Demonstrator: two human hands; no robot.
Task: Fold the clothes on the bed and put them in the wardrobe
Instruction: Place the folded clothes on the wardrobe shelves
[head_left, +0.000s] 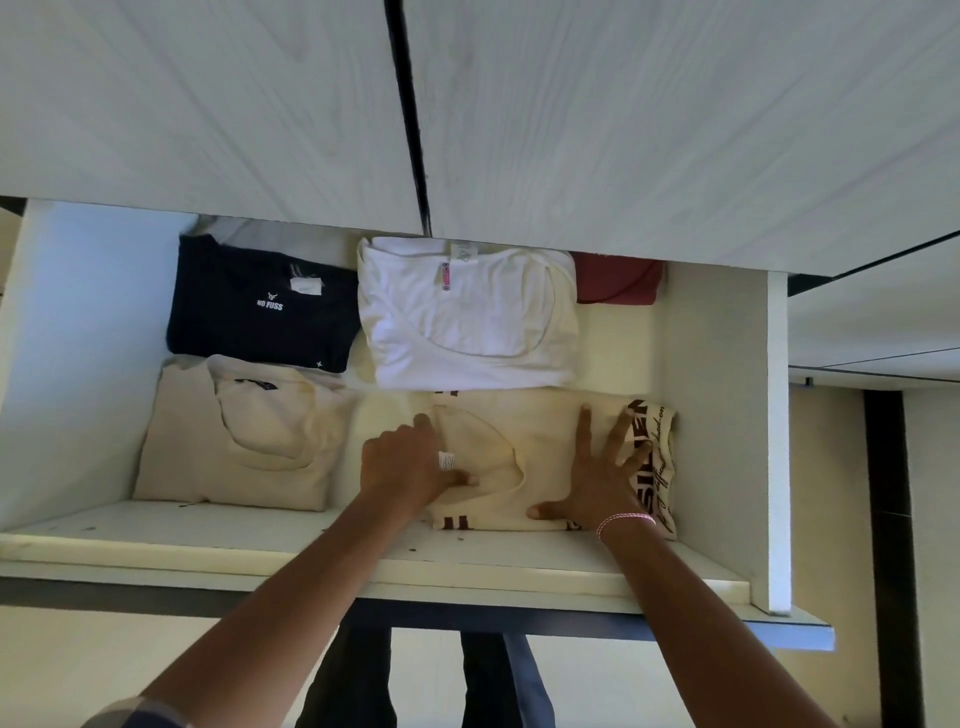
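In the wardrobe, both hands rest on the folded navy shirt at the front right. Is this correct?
Not quite. The head view shows the left hand and the right hand resting on a folded cream shirt with dark lettering at the front right. The navy shirt lies at the back left, untouched.

"NO FUSS" on navy shirt (260, 306); other print unreadable.
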